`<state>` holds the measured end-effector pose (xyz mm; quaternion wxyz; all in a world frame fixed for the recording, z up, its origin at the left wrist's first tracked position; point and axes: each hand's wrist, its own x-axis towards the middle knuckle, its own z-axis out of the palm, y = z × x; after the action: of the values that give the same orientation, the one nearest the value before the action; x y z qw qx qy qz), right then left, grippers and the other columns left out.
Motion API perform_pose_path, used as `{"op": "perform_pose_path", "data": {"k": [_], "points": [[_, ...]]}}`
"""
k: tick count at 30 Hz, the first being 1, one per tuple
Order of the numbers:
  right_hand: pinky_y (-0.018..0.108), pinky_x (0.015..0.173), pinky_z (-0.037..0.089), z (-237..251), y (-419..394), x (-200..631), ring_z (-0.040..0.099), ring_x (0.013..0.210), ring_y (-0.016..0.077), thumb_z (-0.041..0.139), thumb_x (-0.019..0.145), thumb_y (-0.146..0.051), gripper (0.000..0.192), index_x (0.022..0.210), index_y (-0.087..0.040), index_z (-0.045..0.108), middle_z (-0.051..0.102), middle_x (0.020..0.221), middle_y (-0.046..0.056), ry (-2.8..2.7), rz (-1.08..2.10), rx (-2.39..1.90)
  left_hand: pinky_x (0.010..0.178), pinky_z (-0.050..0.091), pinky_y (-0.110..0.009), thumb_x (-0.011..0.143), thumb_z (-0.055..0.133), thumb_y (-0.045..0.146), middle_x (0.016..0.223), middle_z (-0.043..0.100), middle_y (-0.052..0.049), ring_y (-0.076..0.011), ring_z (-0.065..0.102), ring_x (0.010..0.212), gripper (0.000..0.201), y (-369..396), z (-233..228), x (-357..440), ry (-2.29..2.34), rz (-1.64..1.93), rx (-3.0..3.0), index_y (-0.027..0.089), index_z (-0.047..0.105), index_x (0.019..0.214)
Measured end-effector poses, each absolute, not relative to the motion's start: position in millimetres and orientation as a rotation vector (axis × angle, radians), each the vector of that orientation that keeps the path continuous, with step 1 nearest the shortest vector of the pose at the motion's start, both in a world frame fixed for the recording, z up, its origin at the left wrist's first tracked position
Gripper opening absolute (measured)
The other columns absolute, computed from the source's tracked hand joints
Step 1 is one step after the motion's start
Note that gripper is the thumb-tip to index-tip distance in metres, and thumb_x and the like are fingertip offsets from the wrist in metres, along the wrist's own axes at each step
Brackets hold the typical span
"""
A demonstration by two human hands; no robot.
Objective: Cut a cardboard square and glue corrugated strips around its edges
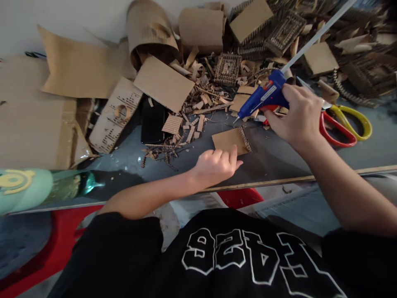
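Note:
My right hand (299, 111) is wrapped around a blue hot glue gun (263, 97), with a long whitish glue stick (316, 37) rising from its back. The nozzle points down and left, just above a small square cardboard piece (225, 140). A strip of corrugated cardboard (245, 138) stands along that piece's right edge. My left hand (217, 166) is closed at the piece's near edge, fingers curled and the index finger over the cardboard; the hand hides part of that edge. Scissors (339, 128) with red and yellow handles lie beside my right wrist.
Cardboard scraps (198, 103) litter the grey table (279, 165). Behind them are a cardboard roll (151, 31) and several corrugated blocks. A black phone (153, 120) lies left of centre, near a hole-marked cardboard strip (116, 114). A green bottle (27, 188) lies at the left front edge.

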<state>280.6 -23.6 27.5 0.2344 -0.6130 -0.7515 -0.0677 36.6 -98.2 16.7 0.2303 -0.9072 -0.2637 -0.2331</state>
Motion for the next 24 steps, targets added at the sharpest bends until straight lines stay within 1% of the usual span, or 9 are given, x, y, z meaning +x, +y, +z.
{"op": "perform_pose_path", "data": {"k": [4,7,10,14,18,24], "points": [[0.045,0.089,0.054,25.6,-28.8,276.5,0.066,0.106,0.0308,0.065,0.082,-0.031,0.035,0.112,-0.015,0.058,0.069,0.115,0.015,-2.145,-0.187,-1.642,0.039,0.037,-0.024,0.096,0.061,0.039,0.051,0.062,-0.002,-0.0137,0.061,0.046,0.037,-79.2,-5.0,34.0,-0.709,-0.776,-2.491,0.006,0.078,0.090],[0.046,0.093,0.054,23.8,-30.1,272.1,0.065,0.112,0.0304,0.060,0.086,-0.030,0.032,0.116,-0.019,0.056,0.068,0.118,0.012,-2.198,-0.178,-1.619,0.038,0.035,-0.024,0.096,0.062,0.041,0.050,0.062,-0.001,-0.0128,0.060,0.044,0.039,-71.4,-13.5,28.5,-0.718,-0.849,-2.523,0.006,0.077,0.092],[0.048,0.096,0.054,22.9,-31.4,266.6,0.063,0.116,0.0309,0.054,0.090,-0.030,0.031,0.119,-0.021,0.055,0.067,0.119,0.011,-2.214,-0.161,-1.637,0.038,0.036,-0.024,0.094,0.065,0.041,0.051,0.063,-0.001,-0.0120,0.060,0.044,0.038,-70.1,-15.6,25.8,-0.697,-0.868,-2.596,0.005,0.077,0.092],[0.051,0.103,0.049,24.4,-34.3,259.9,0.060,0.121,0.0310,0.046,0.096,-0.031,0.029,0.122,-0.022,0.053,0.065,0.121,0.011,-2.241,-0.058,-1.658,0.040,0.037,-0.024,0.093,0.067,0.043,0.052,0.064,0.000,-0.0116,0.061,0.045,0.038,-68.7,-16.0,25.2,-0.707,-0.891,-2.602,0.007,0.077,0.093],[0.050,0.105,0.047,26.1,-36.1,254.9,0.058,0.124,0.0316,0.049,0.092,-0.026,0.031,0.122,-0.020,0.053,0.064,0.123,0.011,-2.219,-0.019,-1.715,0.040,0.038,-0.024,0.095,0.064,0.042,0.053,0.066,0.000,-0.0120,0.062,0.046,0.036,-68.2,-17.7,25.0,-0.724,-0.882,-2.615,0.008,0.076,0.092],[0.049,0.107,0.047,27.4,-36.0,250.0,0.055,0.131,0.0337,0.051,0.086,-0.020,0.035,0.121,-0.016,0.051,0.064,0.124,0.012,-2.210,0.021,-1.732,0.039,0.041,-0.025,0.098,0.059,0.046,0.056,0.070,-0.002,-0.0138,0.066,0.049,0.041,-69.6,-21.0,23.4,-0.785,-0.785,-2.671,0.009,0.076,0.099]]}}
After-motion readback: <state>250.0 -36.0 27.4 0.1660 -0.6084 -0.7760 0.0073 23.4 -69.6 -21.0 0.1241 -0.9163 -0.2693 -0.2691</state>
